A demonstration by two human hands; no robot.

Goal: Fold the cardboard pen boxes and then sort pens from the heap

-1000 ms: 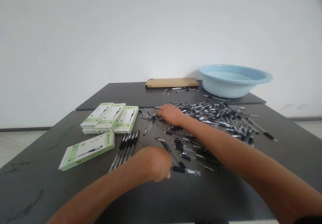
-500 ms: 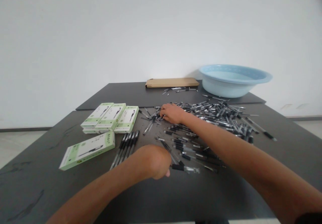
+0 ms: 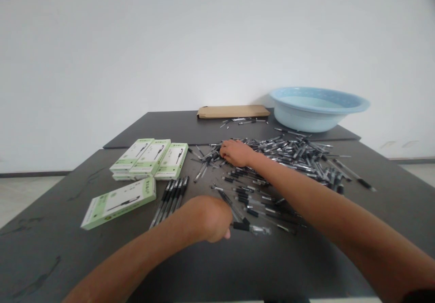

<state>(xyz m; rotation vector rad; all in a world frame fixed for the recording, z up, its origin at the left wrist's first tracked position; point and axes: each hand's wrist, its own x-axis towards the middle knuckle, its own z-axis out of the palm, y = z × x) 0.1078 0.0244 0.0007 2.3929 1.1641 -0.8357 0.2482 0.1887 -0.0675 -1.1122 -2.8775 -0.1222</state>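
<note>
My left hand is closed in a fist above the near part of the table. Out of its right side sticks a clear pen with a black grip; its other end is hidden in the fist. My right hand reaches to the far left part of a large heap of pens, its fingers curled down among them. What those fingers pinch is hidden. Between the two hands lie loose pens in a rough column. Several pens in a neat row lie left of my left hand.
Green-and-white pen boxes are stacked at the left, with one more box lying nearer. A light blue basin stands at the back right. Beside it lies a flat brown cardboard piece, with a few loose pen parts in front.
My right hand has shifted slightly to the right over the pens. My left hand stays in place with its pen.
</note>
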